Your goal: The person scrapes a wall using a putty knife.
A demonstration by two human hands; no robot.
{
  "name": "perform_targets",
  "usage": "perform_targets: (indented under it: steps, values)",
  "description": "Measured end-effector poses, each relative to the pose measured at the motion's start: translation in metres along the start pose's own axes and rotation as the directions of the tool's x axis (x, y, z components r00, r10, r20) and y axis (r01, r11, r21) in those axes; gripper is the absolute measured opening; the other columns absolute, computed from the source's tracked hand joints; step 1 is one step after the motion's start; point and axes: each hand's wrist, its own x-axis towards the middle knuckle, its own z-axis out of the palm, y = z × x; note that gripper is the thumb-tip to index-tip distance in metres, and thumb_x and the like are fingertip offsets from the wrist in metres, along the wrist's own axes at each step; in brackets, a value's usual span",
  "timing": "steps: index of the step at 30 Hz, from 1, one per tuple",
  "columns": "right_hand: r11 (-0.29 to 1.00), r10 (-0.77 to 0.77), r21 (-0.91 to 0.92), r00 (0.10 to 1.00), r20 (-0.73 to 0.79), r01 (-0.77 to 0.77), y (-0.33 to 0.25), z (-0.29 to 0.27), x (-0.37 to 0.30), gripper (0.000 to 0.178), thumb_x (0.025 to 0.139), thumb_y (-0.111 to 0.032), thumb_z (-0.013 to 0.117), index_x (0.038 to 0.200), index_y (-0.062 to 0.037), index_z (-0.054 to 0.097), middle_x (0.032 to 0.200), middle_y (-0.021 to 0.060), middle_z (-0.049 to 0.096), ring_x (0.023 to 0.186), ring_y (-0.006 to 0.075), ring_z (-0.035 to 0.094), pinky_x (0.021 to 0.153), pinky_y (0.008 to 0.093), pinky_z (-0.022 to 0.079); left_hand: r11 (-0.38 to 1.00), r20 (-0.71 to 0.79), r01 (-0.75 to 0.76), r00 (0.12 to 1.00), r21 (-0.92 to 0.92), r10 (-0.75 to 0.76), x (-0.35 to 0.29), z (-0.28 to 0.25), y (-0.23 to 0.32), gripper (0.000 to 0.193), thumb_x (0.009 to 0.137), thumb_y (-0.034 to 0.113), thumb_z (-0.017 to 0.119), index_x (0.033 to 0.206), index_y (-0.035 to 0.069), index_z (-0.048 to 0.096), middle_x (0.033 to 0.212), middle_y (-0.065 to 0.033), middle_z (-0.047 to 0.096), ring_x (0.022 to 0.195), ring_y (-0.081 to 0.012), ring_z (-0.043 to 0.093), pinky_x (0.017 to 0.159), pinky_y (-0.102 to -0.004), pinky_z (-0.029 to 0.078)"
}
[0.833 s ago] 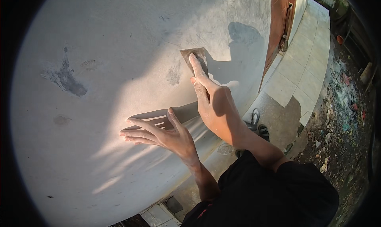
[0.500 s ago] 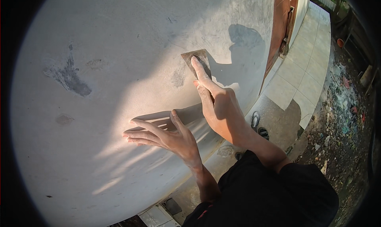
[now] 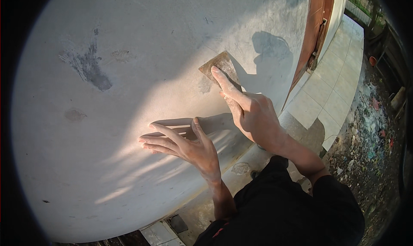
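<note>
Scraper [image 3: 228,67], its stained blade just past 12 o'clock in my view, lies close against the pale wall [image 3: 64,160]; I cannot tell whether its whole edge touches. Most of the handle is hidden in my right hand [image 3: 258,117], and the fingers curled beneath are largely out of sight. That grip is closed, pinching the tool between those fingers and my thumb, which lies on the blade's face pointing toward 11 o'clock. At 8 o'clock from it, my left hand [image 3: 193,151] is spread and bare, fingertips seemingly on the wall, palm turned from sight. Near 2 o'clock, the upper edge cuts off a brown door [image 3: 315,22].
</note>
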Motion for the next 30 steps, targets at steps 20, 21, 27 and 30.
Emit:
perform_targets:
  steps: [20, 21, 27, 30]
  values:
    - [0.996, 0.013, -0.092, 1.0, -0.022, -0.015, -0.018, -0.006, 0.005, 0.052, 0.097, -0.002, 0.051, 0.148, -0.0091, 0.042, 0.1, 0.0231, 0.068, 0.053, 0.025, 0.063, 0.053, 0.0318, 0.045, 1.0, -0.011, -0.001, 1.0, 0.001, 0.001, -0.001, -0.005, 0.007, 0.089, 0.087, 0.031, 0.071, 0.156, 0.006, 0.019, 0.159, -0.0314, -0.007, 0.145, -0.0513, -0.011, 0.113, -0.0701, 0.002]
    - [0.997, 0.002, -0.078, 1.0, -0.026, -0.004, -0.019, -0.005, 0.006, 0.051, 0.097, -0.002, 0.051, 0.147, -0.0091, 0.042, 0.098, 0.0237, 0.068, 0.053, 0.0254, 0.063, 0.053, 0.0318, 0.046, 1.0, -0.015, 0.005, 1.0, 0.004, -0.005, -0.001, -0.004, 0.006, 0.089, 0.088, 0.031, 0.071, 0.156, 0.006, 0.019, 0.159, -0.0314, -0.006, 0.145, -0.0515, -0.011, 0.113, -0.0703, 0.002]
    - [0.997, -0.036, -0.077, 0.998, -0.052, 0.032, -0.009, -0.002, 0.004, 0.058, 0.097, -0.011, 0.055, 0.151, -0.0142, 0.036, 0.07, 0.0187, 0.066, 0.056, 0.0333, 0.064, 0.05, 0.0399, 0.048, 0.999, 0.004, 0.03, 1.0, -0.04, -0.03, 0.001, 0.001, 0.009, 0.088, 0.088, 0.033, 0.07, 0.156, 0.006, 0.019, 0.159, -0.0318, -0.005, 0.145, -0.0516, -0.012, 0.113, -0.0709, 0.002]
    - [0.99, -0.115, -0.095, 0.989, -0.094, 0.106, -0.014, -0.004, 0.012, 0.058, 0.096, -0.012, 0.056, 0.151, -0.0146, 0.036, 0.069, 0.0186, 0.066, 0.057, 0.0351, 0.065, 0.051, 0.0403, 0.049, 1.0, -0.007, 0.007, 1.0, -0.02, -0.007, 0.0, -0.004, 0.007, 0.088, 0.089, 0.033, 0.07, 0.155, 0.006, 0.02, 0.159, -0.0321, -0.005, 0.145, -0.0517, -0.012, 0.112, -0.0714, 0.002]
